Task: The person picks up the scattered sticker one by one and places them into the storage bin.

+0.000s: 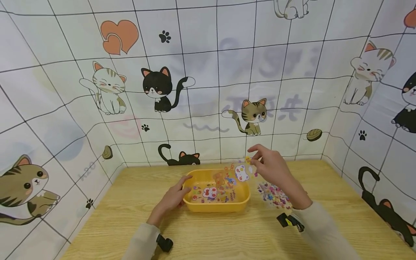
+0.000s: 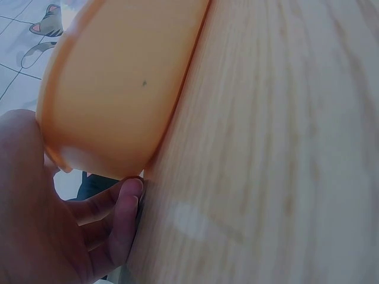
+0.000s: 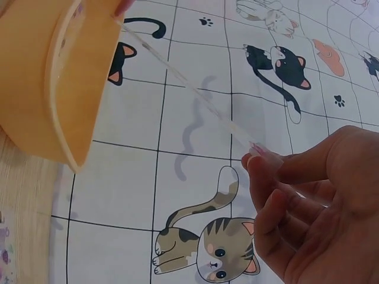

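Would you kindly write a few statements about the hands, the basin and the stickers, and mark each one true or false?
1. The right grip pinches a clear sticker sheet. True.
2. The left grip is at the left end of the yellow basin. True.
3. Small colourful stickers lie on the table to the basin's right. True.
4. The clear sticker sheet lies flat on the table. False: it slants up from the basin to the right grip.
5. The backdrop bears no cats. False: several printed cats show.
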Available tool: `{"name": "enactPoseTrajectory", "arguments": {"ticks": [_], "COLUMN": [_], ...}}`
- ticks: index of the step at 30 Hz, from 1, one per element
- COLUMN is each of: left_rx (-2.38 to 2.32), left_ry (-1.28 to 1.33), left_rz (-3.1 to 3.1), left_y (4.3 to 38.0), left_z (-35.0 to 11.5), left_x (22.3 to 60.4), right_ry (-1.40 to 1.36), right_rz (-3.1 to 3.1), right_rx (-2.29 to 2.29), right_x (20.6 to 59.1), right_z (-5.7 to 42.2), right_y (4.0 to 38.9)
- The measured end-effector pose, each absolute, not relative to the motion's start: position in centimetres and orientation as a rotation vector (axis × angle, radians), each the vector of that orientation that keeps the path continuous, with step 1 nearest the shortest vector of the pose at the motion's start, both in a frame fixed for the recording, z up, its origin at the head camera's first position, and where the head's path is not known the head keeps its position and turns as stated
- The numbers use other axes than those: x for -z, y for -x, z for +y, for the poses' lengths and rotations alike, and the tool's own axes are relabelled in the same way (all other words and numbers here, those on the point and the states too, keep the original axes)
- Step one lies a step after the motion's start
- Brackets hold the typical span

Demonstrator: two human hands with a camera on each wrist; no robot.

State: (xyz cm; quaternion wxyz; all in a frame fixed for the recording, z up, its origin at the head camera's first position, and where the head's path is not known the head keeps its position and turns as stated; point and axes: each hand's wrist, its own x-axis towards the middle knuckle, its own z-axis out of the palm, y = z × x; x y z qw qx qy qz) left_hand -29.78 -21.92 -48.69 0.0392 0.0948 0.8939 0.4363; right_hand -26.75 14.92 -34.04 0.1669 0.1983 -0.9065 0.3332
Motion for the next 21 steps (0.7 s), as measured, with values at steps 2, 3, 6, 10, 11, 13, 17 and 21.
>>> {"name": "enactPoseTrajectory", "arguments": {"ticks": [2,3,6,10,11,13,17,21], "left_rx": [-1.341,-1.338,-1.326,-1.323,-1.325,-1.326,-1.322,-1.326], "left_ry": [-0.281,-0.274,-0.261,-0.276,-0.281,-0.29,-0.287,-0.293], "left_rz": [2.74,2.741,2.75,2.756,2.756,2.753,2.75,2.746], "left_y": [29.7,29.7,29.6,29.7,29.7,29.7,29.7,29.7], "left_z": [-22.0,-22.0,-22.1,-22.0,-22.0,-21.9,-21.8,-21.8], "left_x": [48.6,48.6,48.4,48.4,48.5,48.5,48.6,48.6], "right_ry": [-0.581,-0.587,-0.59,-0.601,-0.607,-0.621,-0.644,-0.643], "right_rz": [-2.581,-2.583,-2.601,-2.625,-2.628,-2.638,-2.667,-2.692], "right_rx": [-0.942,-0.934,-0.92,-0.927,-0.939,-0.968,-1.055,-1.13], "right_x": [33.9,33.8,33.8,34.0,34.1,34.4,34.8,35.0], "right_z": [14.3,14.0,13.1,12.2,12.0,11.6,10.8,10.1], "right_y": [26.9,27.1,27.5,28.0,28.1,28.3,28.7,29.1]}}
